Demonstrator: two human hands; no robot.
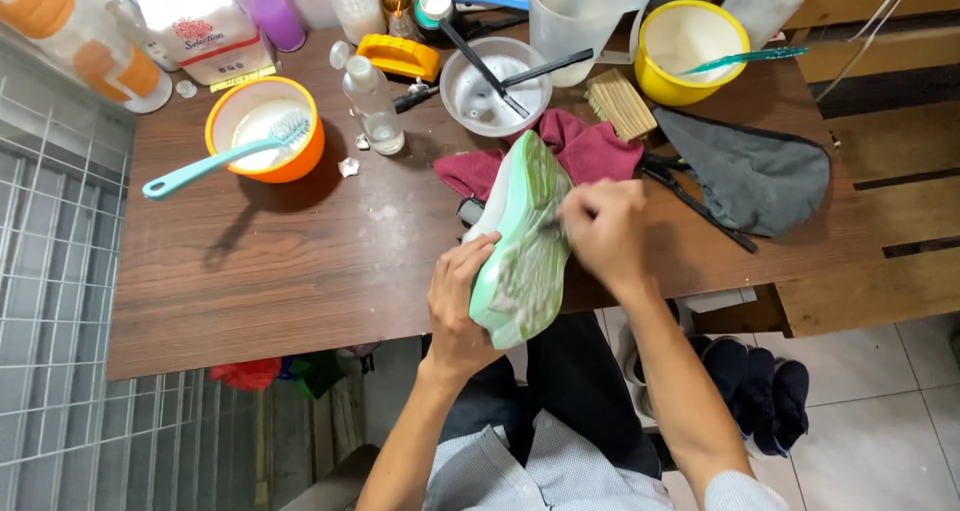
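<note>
Hands (pixel 530 271) on shoe (pixel 522 246), maroon cloth (pixel 590 151) behind

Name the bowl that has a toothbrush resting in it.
The orange bowl at the table's left; its toothbrush is light blue. The yellow and white bowls hold other tools.

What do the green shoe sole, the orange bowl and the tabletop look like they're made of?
The pale green shoe sole looks like rubber or foam, matt, smeared with white lather. The orange bowl looks like glossy plastic, smooth with a bright sheen. The brown table shows printed wood grain, likely laminate.
</note>
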